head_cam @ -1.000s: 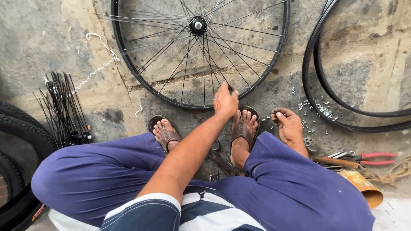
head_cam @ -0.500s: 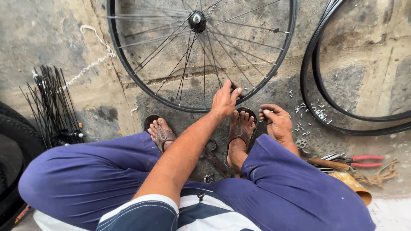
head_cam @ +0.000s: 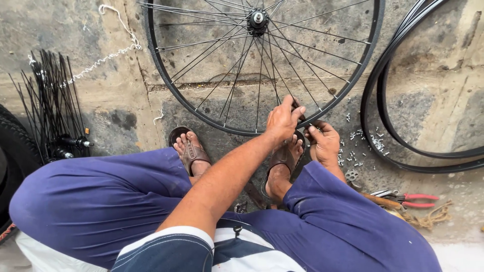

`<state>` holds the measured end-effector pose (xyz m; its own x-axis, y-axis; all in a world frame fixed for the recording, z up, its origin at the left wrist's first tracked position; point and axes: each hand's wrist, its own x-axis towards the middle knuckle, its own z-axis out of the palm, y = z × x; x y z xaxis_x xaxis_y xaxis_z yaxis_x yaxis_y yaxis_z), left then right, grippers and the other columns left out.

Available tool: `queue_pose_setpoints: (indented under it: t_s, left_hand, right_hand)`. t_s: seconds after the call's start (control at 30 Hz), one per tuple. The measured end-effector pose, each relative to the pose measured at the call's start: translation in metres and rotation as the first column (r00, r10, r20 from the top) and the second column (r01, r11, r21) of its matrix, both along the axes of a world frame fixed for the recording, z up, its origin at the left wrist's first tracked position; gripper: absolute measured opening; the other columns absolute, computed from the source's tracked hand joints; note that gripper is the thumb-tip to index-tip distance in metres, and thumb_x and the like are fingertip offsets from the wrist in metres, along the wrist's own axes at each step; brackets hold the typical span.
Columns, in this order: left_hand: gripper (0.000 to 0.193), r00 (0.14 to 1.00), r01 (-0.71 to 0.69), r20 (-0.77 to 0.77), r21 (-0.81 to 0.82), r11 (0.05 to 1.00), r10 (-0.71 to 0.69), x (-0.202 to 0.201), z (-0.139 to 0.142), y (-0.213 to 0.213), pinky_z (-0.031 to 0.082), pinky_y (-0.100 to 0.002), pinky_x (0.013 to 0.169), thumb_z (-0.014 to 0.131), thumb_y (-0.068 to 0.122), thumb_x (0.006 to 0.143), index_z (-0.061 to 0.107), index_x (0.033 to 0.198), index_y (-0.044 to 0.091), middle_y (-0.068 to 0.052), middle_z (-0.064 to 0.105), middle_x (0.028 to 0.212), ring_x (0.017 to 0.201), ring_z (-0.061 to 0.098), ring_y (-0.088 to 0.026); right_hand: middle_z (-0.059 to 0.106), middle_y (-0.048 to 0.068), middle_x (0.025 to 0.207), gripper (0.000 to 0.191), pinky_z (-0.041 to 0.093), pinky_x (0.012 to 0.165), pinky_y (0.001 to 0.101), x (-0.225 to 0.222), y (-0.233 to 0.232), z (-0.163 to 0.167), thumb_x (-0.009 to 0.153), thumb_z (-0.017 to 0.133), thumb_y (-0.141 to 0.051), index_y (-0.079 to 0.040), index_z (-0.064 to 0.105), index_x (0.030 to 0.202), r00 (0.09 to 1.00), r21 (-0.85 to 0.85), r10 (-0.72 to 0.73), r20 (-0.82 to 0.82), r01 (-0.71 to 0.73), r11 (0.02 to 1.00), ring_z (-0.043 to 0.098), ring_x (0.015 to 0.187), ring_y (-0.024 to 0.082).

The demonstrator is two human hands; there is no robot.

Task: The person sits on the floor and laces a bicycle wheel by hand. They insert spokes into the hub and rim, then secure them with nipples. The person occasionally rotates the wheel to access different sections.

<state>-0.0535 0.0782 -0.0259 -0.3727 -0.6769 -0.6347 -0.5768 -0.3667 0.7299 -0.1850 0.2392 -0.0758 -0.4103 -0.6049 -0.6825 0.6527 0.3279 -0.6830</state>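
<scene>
A spoked bicycle wheel [head_cam: 166,85] with a black rim and a metal hub [head_cam: 257,17] stands on concrete before me. My left hand [head_cam: 282,120] reaches between my knees and grips the bottom of the rim where a spoke meets it. Just to its right, my right hand [head_cam: 325,146] has thumb and fingers pinched together against the rim on a small metal piece that is barely visible. Both hands sit above my sandalled right foot [head_cam: 282,166].
Small metal pieces [head_cam: 360,138] lie scattered on the ground right of my hands. Two black hoops [head_cam: 383,116] lean at the right. Red-handled pliers [head_cam: 413,200] and rope [head_cam: 428,219] lie by my right knee. A bundle of black spokes [head_cam: 50,106] and a tyre [head_cam: 15,146] are on the left.
My right hand has come up from the ground by the scattered pieces to the rim beside my left hand. My left hand stayed on the rim.
</scene>
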Motion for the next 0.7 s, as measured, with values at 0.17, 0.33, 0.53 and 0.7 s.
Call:
queue_pose_setpoints:
  t_s: [0.17,0.33,0.53,0.7]
  left_hand:
    - [0.028,1.0,-0.003,-0.008,0.049,0.999,0.004,-0.003,0.003,0.0,0.054,-0.047,0.081,0.066,0.034,0.095,0.058,0.109,0.012,-0.01,0.077,0.093,0.09,0.074,-0.033]
    - [0.028,1.0,0.009,0.009,0.049,0.999,-0.01,-0.005,0.0,0.001,0.053,-0.047,0.081,0.065,0.034,0.095,0.057,0.11,0.012,-0.009,0.077,0.092,0.09,0.074,-0.033]
    - [0.028,1.0,0.015,0.004,0.037,0.999,-0.016,-0.004,-0.005,0.003,0.054,-0.046,0.081,0.065,0.034,0.096,0.058,0.111,0.012,-0.009,0.077,0.092,0.091,0.074,-0.032]
    - [0.026,0.999,0.02,0.032,0.063,0.998,-0.022,-0.005,-0.004,0.003,0.054,-0.046,0.082,0.064,0.034,0.096,0.058,0.11,0.012,-0.008,0.078,0.092,0.092,0.075,-0.031]
  right_hand:
    - [0.068,0.004,0.093,0.028,0.046,0.066,0.0211,0.002,-0.004,-0.002,0.093,0.076,0.0,0.005,0.065,0.118,0.986,0.014,0.041,-0.162,-0.039,0.999,0.058,0.073,0.009]
    - [0.069,0.001,0.09,0.024,0.043,0.064,0.019,0.006,-0.007,0.004,0.093,0.077,0.0,0.005,0.067,0.114,0.965,0.067,0.088,-0.246,-0.073,0.995,0.056,0.071,0.005]
    - [0.07,0.001,0.092,0.018,0.041,0.062,0.0176,0.014,-0.015,0.013,0.093,0.077,0.0,0.005,0.071,0.11,0.913,0.145,0.159,-0.376,-0.111,0.983,0.053,0.07,0.003]
    - [0.072,0.002,0.096,0.018,0.05,0.072,0.0167,0.012,-0.022,0.019,0.091,0.078,0.0,0.005,0.07,0.107,0.912,0.1,0.161,-0.376,-0.132,0.986,0.063,0.082,0.003]
